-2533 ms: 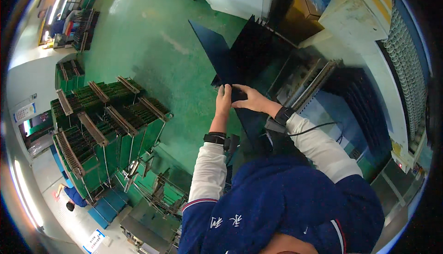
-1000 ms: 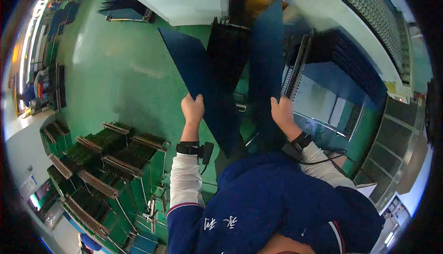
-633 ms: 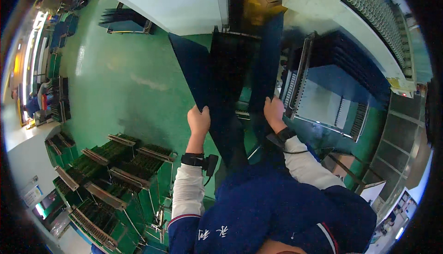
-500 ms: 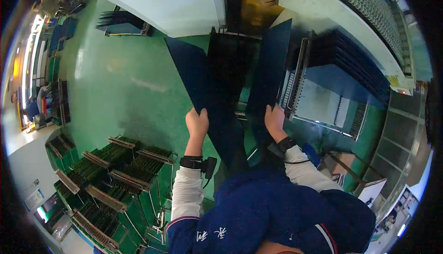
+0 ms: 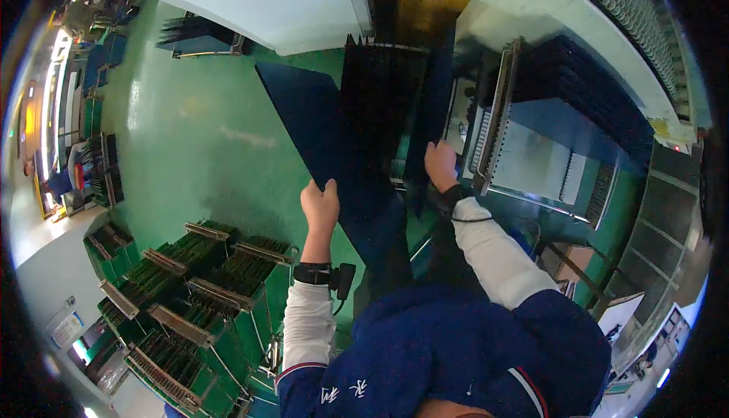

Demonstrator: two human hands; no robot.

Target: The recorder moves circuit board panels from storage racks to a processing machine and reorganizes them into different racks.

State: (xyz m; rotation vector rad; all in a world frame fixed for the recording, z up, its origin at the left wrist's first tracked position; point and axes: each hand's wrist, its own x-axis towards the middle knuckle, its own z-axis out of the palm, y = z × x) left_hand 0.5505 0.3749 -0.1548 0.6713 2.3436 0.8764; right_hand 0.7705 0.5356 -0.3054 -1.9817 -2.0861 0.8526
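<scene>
1. Head view: the left hand (image 5: pixel 320 207) is raised in front of the body, its fingers curled over the lower edge of a large dark blue panel (image 5: pixel 319 133), which it grips. The panel stands tilted, leaning up and away over the green floor (image 5: pixel 190 137).
2. The right hand (image 5: pixel 440 164) is closed on the edge of a second dark sheet (image 5: pixel 434 107), which stands near upright just right of a black rack of upright panels (image 5: pixel 376 107). How tightly the fingers close cannot be told, as the sheet hides them in part.
3. The two hands are well apart, with the black rack between them. Both wrists carry a dark band, and a thin cable runs from the right one.
4. To the right of the right hand stands a metal-framed cart (image 5: pixel 531 145) filled with dark slotted trays.
5. At lower left, near the left elbow, green racks of circuit boards (image 5: pixel 205 281) stand in rows on the floor.
6. A white wall panel (image 5: pixel 250 0) crosses the top of the view.
</scene>
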